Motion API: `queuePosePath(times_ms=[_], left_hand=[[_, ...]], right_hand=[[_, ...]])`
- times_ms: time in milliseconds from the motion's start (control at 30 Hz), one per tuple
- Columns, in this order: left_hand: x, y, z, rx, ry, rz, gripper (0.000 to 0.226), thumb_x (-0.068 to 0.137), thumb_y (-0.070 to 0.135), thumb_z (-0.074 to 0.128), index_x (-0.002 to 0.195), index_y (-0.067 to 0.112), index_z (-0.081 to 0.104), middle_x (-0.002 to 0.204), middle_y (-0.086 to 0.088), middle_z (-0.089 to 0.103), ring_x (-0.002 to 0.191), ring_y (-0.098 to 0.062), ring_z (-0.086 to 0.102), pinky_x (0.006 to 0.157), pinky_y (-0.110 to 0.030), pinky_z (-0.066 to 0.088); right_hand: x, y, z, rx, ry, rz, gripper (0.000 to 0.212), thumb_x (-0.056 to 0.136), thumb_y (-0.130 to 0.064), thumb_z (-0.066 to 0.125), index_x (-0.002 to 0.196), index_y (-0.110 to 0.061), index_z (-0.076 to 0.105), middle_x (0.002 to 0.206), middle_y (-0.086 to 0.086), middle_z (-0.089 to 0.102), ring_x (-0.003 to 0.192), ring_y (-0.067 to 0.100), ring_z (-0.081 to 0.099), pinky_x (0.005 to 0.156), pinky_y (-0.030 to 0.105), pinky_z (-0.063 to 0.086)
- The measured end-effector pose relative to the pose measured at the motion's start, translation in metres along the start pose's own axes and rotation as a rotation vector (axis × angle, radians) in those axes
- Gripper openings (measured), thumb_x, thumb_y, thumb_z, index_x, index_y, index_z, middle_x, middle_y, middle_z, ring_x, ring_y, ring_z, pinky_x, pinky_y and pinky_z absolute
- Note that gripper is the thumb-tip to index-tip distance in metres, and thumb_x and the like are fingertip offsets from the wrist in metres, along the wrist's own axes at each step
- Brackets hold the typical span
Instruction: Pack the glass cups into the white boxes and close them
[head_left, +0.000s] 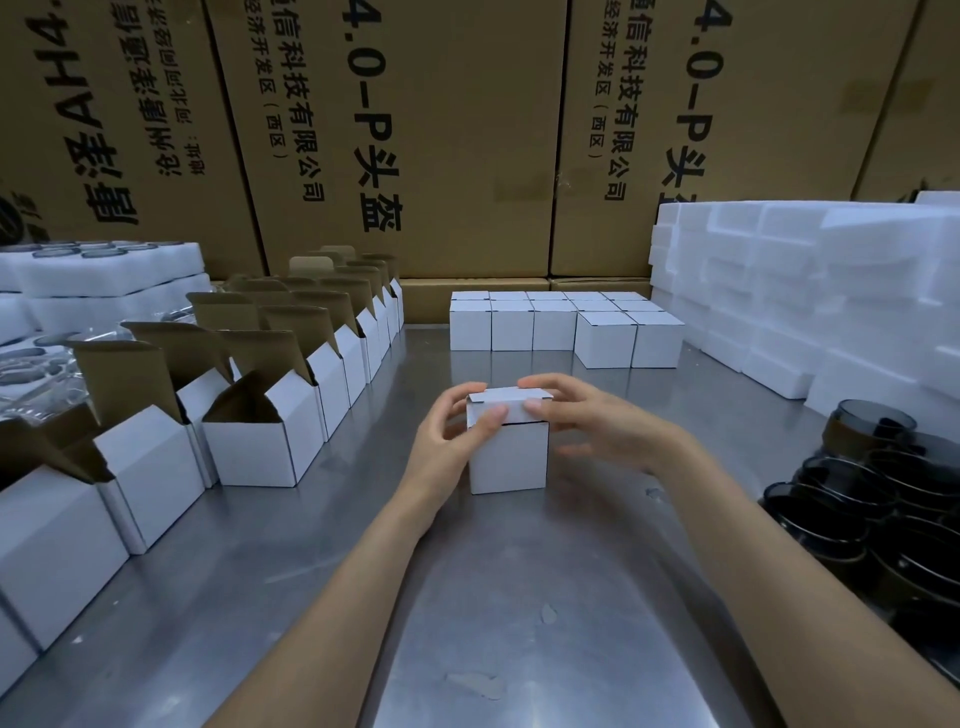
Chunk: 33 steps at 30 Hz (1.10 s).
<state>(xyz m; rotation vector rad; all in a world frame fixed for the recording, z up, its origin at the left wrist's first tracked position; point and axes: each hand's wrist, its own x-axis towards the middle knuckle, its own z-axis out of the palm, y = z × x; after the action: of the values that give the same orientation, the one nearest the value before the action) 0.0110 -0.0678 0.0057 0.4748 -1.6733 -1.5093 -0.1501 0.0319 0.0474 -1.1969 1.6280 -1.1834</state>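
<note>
Centre of the steel table (498, 597), one white box (508, 452) stands upright, lid folded down with the tuck flap not fully home. The left hand (451, 435) grips the left side, thumb on the flap; the right hand (582, 415) pinches the lid's right edge. Best move, I'd say: steady the walls and press the flap in evenly. Whether a cup sits inside is hidden. Dark glass cups (878, 499) wait right, partly cut off.
</note>
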Motion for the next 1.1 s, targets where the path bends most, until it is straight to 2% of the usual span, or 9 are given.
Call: queuePosePath(times_ms=[233,400,500,633,733,867,967,1033,1100], left_hand=[[0.001,0.001,-0.002,-0.079,-0.020,-0.054,0.041,0.075,0.042,0.076,0.110,0.025,0.063,0.112,-0.003,0.066,0.102,-0.022,0.065,0.088,-0.039,0.051],[0.002,0.004,-0.002,-0.136,-0.068,-0.109,0.021,0.088,0.024,0.063,0.108,0.024,0.059,0.103,0.004,0.063,0.088,-0.013,0.063,0.077,-0.027,0.049],[0.001,0.006,-0.001,-0.135,-0.078,-0.132,0.019,0.092,0.018,0.055,0.110,0.023,0.056,0.104,0.003,0.060,0.090,-0.012,0.060,0.074,-0.023,0.047],[0.000,0.008,-0.002,-0.130,-0.086,-0.141,0.025,0.088,0.019,0.058,0.113,0.022,0.055,0.111,0.000,0.057,0.095,-0.014,0.057,0.075,-0.023,0.043],[-0.001,0.008,-0.001,-0.112,-0.089,-0.142,0.040,0.070,0.027,0.059,0.110,0.025,0.056,0.114,0.000,0.057,0.101,-0.015,0.055,0.081,-0.025,0.042],[-0.001,0.009,0.000,-0.098,-0.070,-0.164,0.052,0.066,0.027,0.055,0.117,0.031,0.054,0.130,-0.003,0.053,0.121,-0.021,0.050,0.105,-0.037,0.037],[0.001,0.006,0.000,-0.108,-0.072,-0.179,0.060,0.077,0.032,0.060,0.134,0.030,0.044,0.137,0.004,0.048,0.124,-0.013,0.050,0.109,-0.032,0.037],[0.003,0.003,0.003,-0.068,-0.093,-0.183,0.040,0.094,0.040,0.050,0.133,0.030,0.048,0.133,0.006,0.054,0.117,-0.005,0.056,0.104,-0.025,0.041],[0.005,-0.002,0.005,0.016,-0.046,-0.229,0.050,0.098,0.049,0.039,0.144,0.030,0.038,0.141,0.005,0.049,0.127,-0.010,0.049,0.111,-0.031,0.034]], right_hand=[[0.000,-0.001,0.002,-0.080,0.034,-0.050,0.050,0.068,-0.051,0.072,0.114,-0.038,0.058,0.121,-0.010,0.060,0.112,0.007,0.057,0.088,0.030,0.048],[-0.001,-0.007,0.002,-0.182,0.043,-0.036,0.042,0.079,-0.041,0.073,0.116,-0.035,0.054,0.130,-0.007,0.053,0.118,0.014,0.054,0.101,0.040,0.047],[-0.002,-0.010,0.002,-0.221,0.038,-0.018,0.043,0.079,-0.041,0.073,0.117,-0.036,0.053,0.133,-0.008,0.048,0.118,0.015,0.053,0.093,0.035,0.049],[-0.003,-0.010,0.002,-0.103,-0.008,0.076,0.044,0.079,-0.056,0.063,0.118,-0.037,0.053,0.132,-0.007,0.049,0.115,0.016,0.053,0.084,0.034,0.049],[-0.001,-0.008,0.002,-0.067,-0.008,0.103,0.037,0.086,-0.043,0.064,0.120,-0.036,0.052,0.133,-0.003,0.046,0.118,0.020,0.050,0.091,0.039,0.047],[0.002,-0.010,0.006,-0.080,-0.007,0.132,0.039,0.087,-0.034,0.065,0.121,-0.037,0.048,0.134,-0.002,0.041,0.120,0.020,0.046,0.092,0.041,0.046],[0.006,-0.008,0.014,-0.032,0.019,0.157,0.038,0.090,-0.034,0.058,0.125,-0.040,0.043,0.135,-0.003,0.040,0.118,0.021,0.044,0.090,0.037,0.042],[0.015,-0.003,0.024,0.007,0.113,0.135,0.048,0.093,-0.031,0.049,0.138,-0.040,0.034,0.139,-0.003,0.039,0.123,0.023,0.042,0.102,0.039,0.038],[0.024,0.003,0.037,0.098,0.211,0.072,0.052,0.096,-0.024,0.042,0.145,-0.033,0.028,0.138,-0.002,0.039,0.126,0.023,0.044,0.109,0.037,0.034]])
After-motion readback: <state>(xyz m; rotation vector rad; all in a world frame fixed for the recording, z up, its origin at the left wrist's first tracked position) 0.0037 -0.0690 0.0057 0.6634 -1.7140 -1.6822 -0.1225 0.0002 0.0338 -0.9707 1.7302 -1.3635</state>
